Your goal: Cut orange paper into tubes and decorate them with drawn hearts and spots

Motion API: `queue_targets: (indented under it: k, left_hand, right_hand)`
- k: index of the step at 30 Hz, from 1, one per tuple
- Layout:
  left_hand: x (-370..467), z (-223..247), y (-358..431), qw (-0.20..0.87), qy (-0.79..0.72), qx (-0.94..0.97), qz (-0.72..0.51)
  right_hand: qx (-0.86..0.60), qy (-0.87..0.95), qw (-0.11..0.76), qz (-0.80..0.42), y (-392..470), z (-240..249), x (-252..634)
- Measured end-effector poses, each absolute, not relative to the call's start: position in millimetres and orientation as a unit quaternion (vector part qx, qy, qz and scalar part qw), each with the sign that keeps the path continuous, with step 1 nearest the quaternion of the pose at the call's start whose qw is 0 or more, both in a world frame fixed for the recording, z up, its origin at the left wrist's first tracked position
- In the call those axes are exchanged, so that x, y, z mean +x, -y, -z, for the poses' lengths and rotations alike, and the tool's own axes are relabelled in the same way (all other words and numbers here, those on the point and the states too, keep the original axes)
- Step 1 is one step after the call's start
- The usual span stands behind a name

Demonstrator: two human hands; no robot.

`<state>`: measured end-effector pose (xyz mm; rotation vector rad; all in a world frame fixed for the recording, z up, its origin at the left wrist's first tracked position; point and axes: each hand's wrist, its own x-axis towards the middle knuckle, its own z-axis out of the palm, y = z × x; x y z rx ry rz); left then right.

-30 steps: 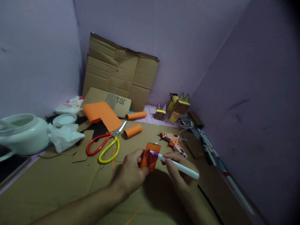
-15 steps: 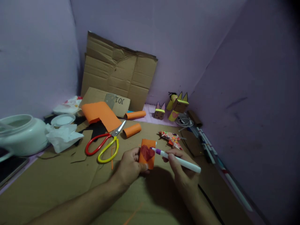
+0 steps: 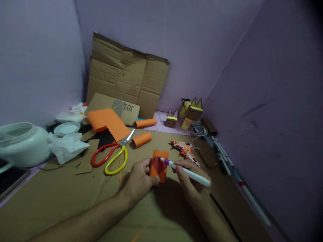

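Note:
Between the thumb and fingers of my left hand [image 3: 141, 176] is a small orange paper piece [image 3: 163, 176] bearing a dark red heart [image 3: 157, 165]. My right hand [image 3: 194, 181] grips a white marker [image 3: 194, 176] with a purple collar, its tip at the upper part of the heart. Scissors [image 3: 123, 147] with one red and one yellow handle lie open to the left of my left hand. Beyond the hands rest two orange paper rolls [image 3: 142, 139] and a larger orange sheet [image 3: 108, 121]. A glue gun [image 3: 185, 149] with a patterned covering lies past my right hand.
A white pot [image 3: 24, 144], crumpled tissue [image 3: 67, 148] and a phone [image 3: 12, 179] stand or lie at left. Cardboard [image 3: 128, 74] leans on the back wall. Small paper animal figures [image 3: 171, 121] stand at the back; several markers [image 3: 223, 156] line the right wall.
My right hand has moved slightly left with the marker, whose tip has shifted from the heart's right side toward its upper middle. My left hand keeps its hold on the orange paper.

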<state>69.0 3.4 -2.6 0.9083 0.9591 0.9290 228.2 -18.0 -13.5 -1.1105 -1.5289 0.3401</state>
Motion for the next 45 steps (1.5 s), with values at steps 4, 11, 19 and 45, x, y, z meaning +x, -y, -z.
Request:
queue_targets:
  k: [4, 11, 19, 45]
  left_hand:
    - [69, 4, -4, 0.69, -0.433, 0.406, -0.413]
    - [69, 2, -4, 0.689, -0.432, 0.403, -0.419]
    - [69, 2, -4, 0.69, -0.437, 0.399, -0.417]
    - [68, 3, -4, 0.679, -0.44, 0.415, -0.415]
  right_hand:
    - [-0.477, 0.651, 0.571, -0.149, 18, 13, 229]
    - [-0.492, 0.64, 0.568, -0.16, 21, 10, 227]
    - [-0.502, 0.635, 0.566, -0.158, 22, 9, 227]
    - [-0.507, 0.624, 0.576, -0.143, 24, 8, 224]
